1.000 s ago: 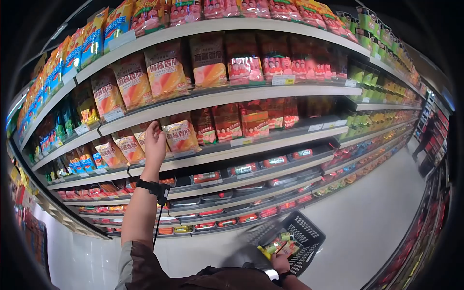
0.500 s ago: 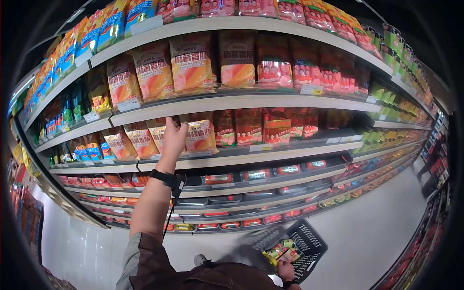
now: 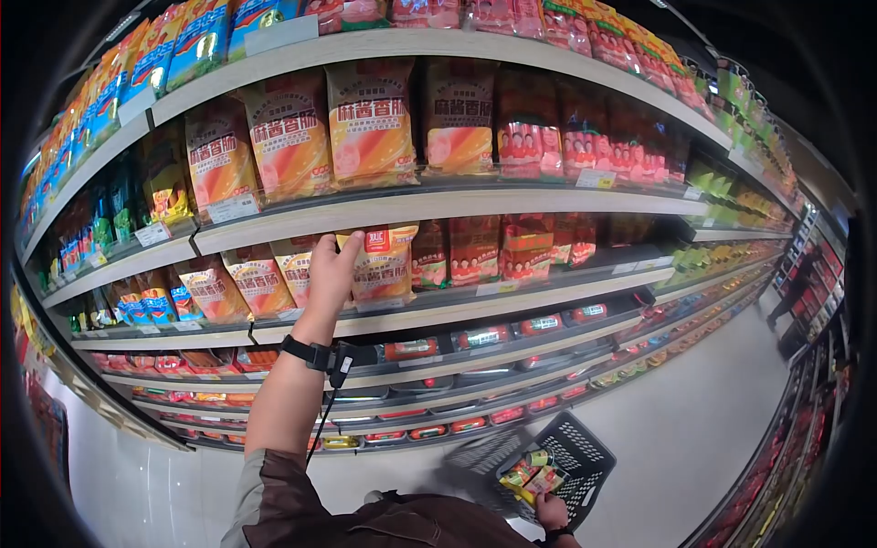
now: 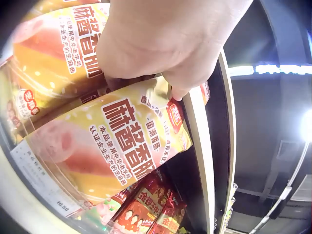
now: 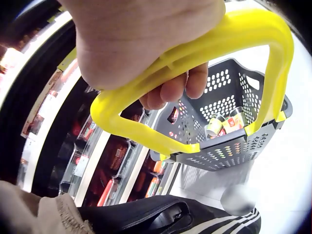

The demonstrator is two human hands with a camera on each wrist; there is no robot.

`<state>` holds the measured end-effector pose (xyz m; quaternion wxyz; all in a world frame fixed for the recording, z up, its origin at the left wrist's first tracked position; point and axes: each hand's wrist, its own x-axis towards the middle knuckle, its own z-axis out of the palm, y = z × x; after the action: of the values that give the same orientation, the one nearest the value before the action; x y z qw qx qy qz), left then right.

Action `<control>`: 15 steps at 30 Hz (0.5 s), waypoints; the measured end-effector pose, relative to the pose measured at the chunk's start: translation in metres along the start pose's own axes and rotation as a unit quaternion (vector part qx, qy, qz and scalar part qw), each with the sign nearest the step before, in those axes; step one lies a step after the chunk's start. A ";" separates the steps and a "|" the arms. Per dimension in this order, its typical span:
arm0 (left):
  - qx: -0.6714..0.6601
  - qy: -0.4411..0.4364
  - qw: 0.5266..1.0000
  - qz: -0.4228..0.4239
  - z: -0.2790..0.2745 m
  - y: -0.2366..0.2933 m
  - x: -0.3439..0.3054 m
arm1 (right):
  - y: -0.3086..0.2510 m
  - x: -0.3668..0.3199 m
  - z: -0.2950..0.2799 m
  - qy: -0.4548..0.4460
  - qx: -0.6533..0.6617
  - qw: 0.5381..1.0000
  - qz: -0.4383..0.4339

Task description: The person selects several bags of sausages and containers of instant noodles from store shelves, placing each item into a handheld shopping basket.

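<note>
My left hand [image 3: 331, 267] reaches into the middle shelf and pinches the top edge of a yellow-orange sausage bag [image 3: 384, 272]. In the left wrist view, the thumb presses the front of that bag [image 4: 97, 156] beside its red logo, and the other fingers are hidden behind the top edge. The bag leans forward over a price tag [image 4: 41, 170]. Low at my right side, my right hand [image 5: 146, 34] grips the yellow handle [image 5: 275, 63] of a dark grey shopping basket [image 5: 222, 158]. Several packets and a green-labelled cup [image 5: 214, 126] lie inside it.
Matching sausage bags [image 3: 370, 128] stand on the shelf above, and more are left of my hand. Red bags [image 3: 475, 251] stand to the right. The shelf board [image 3: 438, 194] runs just above my left hand. A person [image 3: 797, 288] is down the aisle.
My left hand has come from beside the sausage bag onto its top edge. The bag has shifted forward, and its red logo now shows. My right hand stays on the basket handle.
</note>
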<state>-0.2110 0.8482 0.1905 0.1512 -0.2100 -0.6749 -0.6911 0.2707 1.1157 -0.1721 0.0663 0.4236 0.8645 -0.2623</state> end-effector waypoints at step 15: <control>-0.149 -0.086 0.985 0.013 -0.007 0.000 -0.005 | 0.004 0.005 -0.001 -0.005 -0.002 1.000 0.026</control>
<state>-0.2072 0.8406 0.1885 0.0683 -0.2974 -0.5720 -0.7614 0.2710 1.1214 -0.1746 0.0786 0.4447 0.8532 -0.2609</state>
